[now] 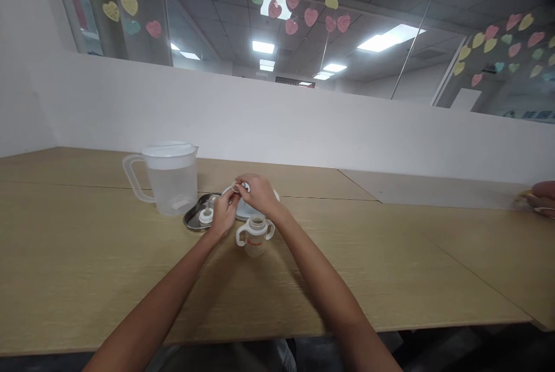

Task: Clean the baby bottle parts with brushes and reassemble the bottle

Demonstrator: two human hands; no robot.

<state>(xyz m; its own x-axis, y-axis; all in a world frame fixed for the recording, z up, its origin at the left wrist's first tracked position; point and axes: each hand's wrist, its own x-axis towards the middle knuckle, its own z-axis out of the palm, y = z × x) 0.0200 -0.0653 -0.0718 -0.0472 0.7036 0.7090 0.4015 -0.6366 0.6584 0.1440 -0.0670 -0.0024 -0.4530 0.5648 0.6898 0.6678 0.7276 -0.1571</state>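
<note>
My left hand [224, 214] and my right hand [256, 192] meet above the middle of the table. Both sets of fingers are pinched on a small translucent round piece [235, 187], whose exact kind is too small to tell. Just below my right hand a baby bottle [255, 240] stands upright, with two white handles, red print and an uncovered neck. Beside my left hand lies a kidney-shaped metal tray [191, 222]. In it are a white bottle collar [206, 216] and a clear piece [212, 201], partly hidden. Behind the hands is a pale round dish [245, 211], mostly covered from sight.
A translucent lidded pitcher [173, 178] stands to the left of the tray, its handle pointing left. A white wall [281, 123] rises behind the wooden table [130, 279], with windows and heart-shaped notes above. At the far right edge, part of a person's hand [544, 196] shows.
</note>
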